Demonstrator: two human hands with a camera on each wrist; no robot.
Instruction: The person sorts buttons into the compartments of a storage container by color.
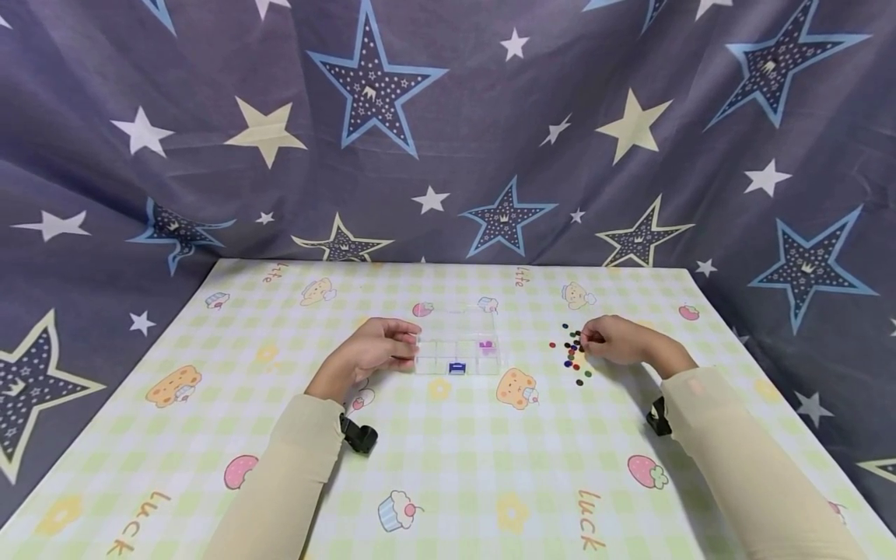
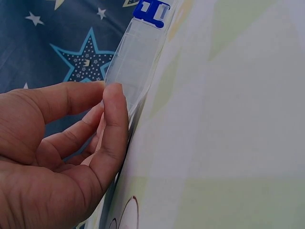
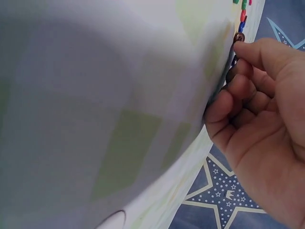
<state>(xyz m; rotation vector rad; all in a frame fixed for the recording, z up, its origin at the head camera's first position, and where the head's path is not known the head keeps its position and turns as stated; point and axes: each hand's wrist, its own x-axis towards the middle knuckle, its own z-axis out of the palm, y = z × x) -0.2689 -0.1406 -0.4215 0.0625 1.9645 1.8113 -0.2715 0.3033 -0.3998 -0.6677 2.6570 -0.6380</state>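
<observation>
A clear plastic compartment box (image 1: 458,342) lies in the middle of the table, with a blue latch (image 1: 457,367) on its near side and something purple (image 1: 486,343) in one cell. My left hand (image 1: 413,350) grips the box's left end. In the left wrist view, thumb and fingers of that hand (image 2: 107,102) pinch the edge of the box (image 2: 131,57) below the blue latch (image 2: 151,10). My right hand (image 1: 586,338) rests at a scatter of small coloured beads (image 1: 574,356). Its curled fingertips (image 3: 243,47) press on a brown bead (image 3: 238,36), with dark beads under the other fingers.
The table (image 1: 490,482) wears a green checked cloth printed with bears, strawberries and cupcakes. A dark star-patterned curtain (image 1: 448,124) hangs behind it and down both sides. Black wrist cameras (image 1: 359,435) sit under both sleeves.
</observation>
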